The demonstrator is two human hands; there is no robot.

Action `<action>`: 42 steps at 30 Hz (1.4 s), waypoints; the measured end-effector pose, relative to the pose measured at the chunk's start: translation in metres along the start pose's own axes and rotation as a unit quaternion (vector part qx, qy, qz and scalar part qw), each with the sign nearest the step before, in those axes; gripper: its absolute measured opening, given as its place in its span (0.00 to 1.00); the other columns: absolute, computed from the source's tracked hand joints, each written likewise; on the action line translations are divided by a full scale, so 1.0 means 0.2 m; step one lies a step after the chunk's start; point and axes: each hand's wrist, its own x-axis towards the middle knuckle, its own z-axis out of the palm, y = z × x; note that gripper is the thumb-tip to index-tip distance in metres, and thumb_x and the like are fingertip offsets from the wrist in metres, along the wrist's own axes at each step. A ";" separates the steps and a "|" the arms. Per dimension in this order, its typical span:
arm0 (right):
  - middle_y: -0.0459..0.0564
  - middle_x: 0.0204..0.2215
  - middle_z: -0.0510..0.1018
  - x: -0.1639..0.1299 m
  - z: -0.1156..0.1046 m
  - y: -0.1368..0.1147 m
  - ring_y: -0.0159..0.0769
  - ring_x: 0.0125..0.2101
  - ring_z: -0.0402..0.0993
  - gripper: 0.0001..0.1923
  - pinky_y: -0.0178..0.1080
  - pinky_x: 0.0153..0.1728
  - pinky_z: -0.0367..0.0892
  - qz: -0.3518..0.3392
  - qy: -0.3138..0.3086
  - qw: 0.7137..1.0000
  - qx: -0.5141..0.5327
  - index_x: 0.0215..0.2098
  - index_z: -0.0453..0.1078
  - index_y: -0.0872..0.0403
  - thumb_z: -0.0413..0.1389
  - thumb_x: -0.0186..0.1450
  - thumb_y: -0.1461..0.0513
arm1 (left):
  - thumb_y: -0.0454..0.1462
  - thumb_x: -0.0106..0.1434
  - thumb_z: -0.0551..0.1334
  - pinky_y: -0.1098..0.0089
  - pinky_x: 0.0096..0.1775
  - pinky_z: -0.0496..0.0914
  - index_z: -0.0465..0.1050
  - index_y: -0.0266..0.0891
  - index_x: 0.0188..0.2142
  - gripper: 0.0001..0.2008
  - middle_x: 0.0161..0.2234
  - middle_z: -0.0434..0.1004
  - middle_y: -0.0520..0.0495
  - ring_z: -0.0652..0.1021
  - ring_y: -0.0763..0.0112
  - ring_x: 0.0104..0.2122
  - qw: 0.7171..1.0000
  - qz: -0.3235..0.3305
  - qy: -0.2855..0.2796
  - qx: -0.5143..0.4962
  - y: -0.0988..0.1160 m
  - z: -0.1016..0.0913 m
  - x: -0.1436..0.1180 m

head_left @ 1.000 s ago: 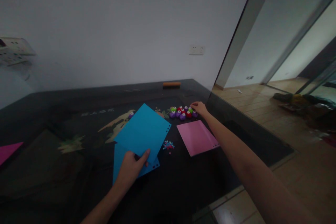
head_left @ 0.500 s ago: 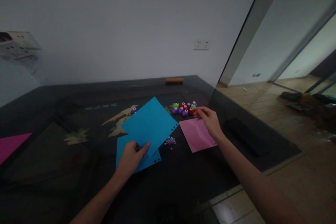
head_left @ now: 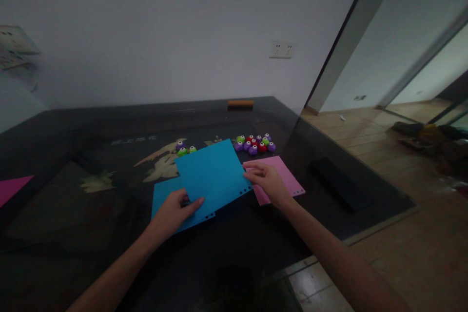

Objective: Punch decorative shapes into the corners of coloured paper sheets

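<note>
My left hand [head_left: 174,208] pinches the near corner of a blue paper sheet [head_left: 212,175] that is lifted over a second blue sheet [head_left: 163,195] lying on the dark table [head_left: 73,156]. My right hand [head_left: 268,183] touches the punched right edge of the lifted sheet, fingers curled at it; whether it holds anything small is hidden. A pink sheet [head_left: 288,180] lies flat under and beyond that hand. A cluster of small purple, red and green punches [head_left: 255,144] sits behind the pink sheet.
Two more small punches [head_left: 185,148], purple and green, lie left of the blue sheet. An orange bar [head_left: 240,104] rests at the table's far edge. A magenta sheet [head_left: 10,189] pokes in at the left. The table's right edge drops to a wooden floor [head_left: 402,156].
My right hand has drawn back from the punch cluster, crossed the pink sheet and reached the blue sheet's right edge. The lifted blue sheet now covers the confetti pile.
</note>
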 end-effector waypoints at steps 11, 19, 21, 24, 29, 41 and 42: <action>0.46 0.24 0.76 0.01 -0.01 0.04 0.33 0.26 0.73 0.18 0.38 0.30 0.68 0.010 -0.003 0.999 0.054 0.37 0.71 0.56 0.64 0.49 0.61 | 0.49 0.55 0.60 0.72 0.24 0.63 0.65 0.39 0.24 0.16 0.18 0.64 0.56 0.68 0.73 0.19 0.995 0.059 0.077 0.003 -0.02 -0.03 0.02; 0.45 0.25 0.76 0.01 0.00 0.04 0.33 0.27 0.73 0.18 0.37 0.28 0.68 0.010 -0.002 0.998 0.057 0.37 0.71 0.55 0.65 0.49 0.58 | 0.50 0.56 0.57 0.72 0.25 0.63 0.63 0.40 0.20 0.17 0.17 0.62 0.56 0.68 0.72 0.19 0.991 0.083 0.098 0.024 0.02 -0.02 0.01; 0.44 0.24 0.75 0.02 0.00 0.04 0.32 0.25 0.72 0.16 0.36 0.27 0.67 0.007 0.017 0.998 0.056 0.35 0.71 0.55 0.64 0.50 0.57 | 0.49 0.56 0.57 0.72 0.25 0.63 0.63 0.40 0.20 0.17 0.17 0.63 0.56 0.69 0.72 0.20 0.991 0.091 0.097 0.023 0.04 -0.01 0.00; 0.44 0.23 0.75 0.02 -0.01 0.04 0.32 0.24 0.71 0.14 0.36 0.26 0.67 0.006 0.033 0.998 0.057 0.32 0.71 0.55 0.64 0.51 0.56 | 0.49 0.55 0.59 0.71 0.27 0.66 0.67 0.39 0.22 0.16 0.20 0.67 0.55 0.71 0.71 0.22 0.989 0.089 0.114 0.013 0.06 0.02 -0.01; 0.46 0.23 0.76 0.02 -0.06 0.01 0.33 0.24 0.72 0.13 0.38 0.28 0.67 -0.005 0.043 0.997 0.060 0.29 0.71 0.56 0.64 0.50 0.56 | 0.44 0.51 0.64 0.68 0.32 0.72 0.69 0.36 0.41 0.20 0.29 0.76 0.50 0.77 0.67 0.29 0.981 0.065 0.170 -0.065 0.10 0.07 0.02; 0.44 0.21 0.74 0.01 -0.57 -0.01 0.30 0.22 0.68 0.17 0.35 0.26 0.63 -0.004 0.119 0.993 -0.018 0.28 0.72 0.57 0.66 0.44 0.55 | 0.37 0.57 0.58 0.70 0.27 0.72 0.71 0.37 0.33 0.07 0.25 0.74 0.50 0.76 0.69 0.26 0.981 0.170 0.076 -0.052 0.36 0.43 0.26; 0.44 0.20 0.74 0.00 -0.61 0.00 0.30 0.21 0.67 0.17 0.35 0.25 0.63 0.006 0.120 0.992 -0.024 0.28 0.72 0.57 0.66 0.44 0.55 | 0.37 0.57 0.58 0.70 0.27 0.72 0.71 0.37 0.33 0.07 0.26 0.75 0.49 0.77 0.68 0.26 0.984 0.160 0.058 -0.056 0.36 0.47 0.27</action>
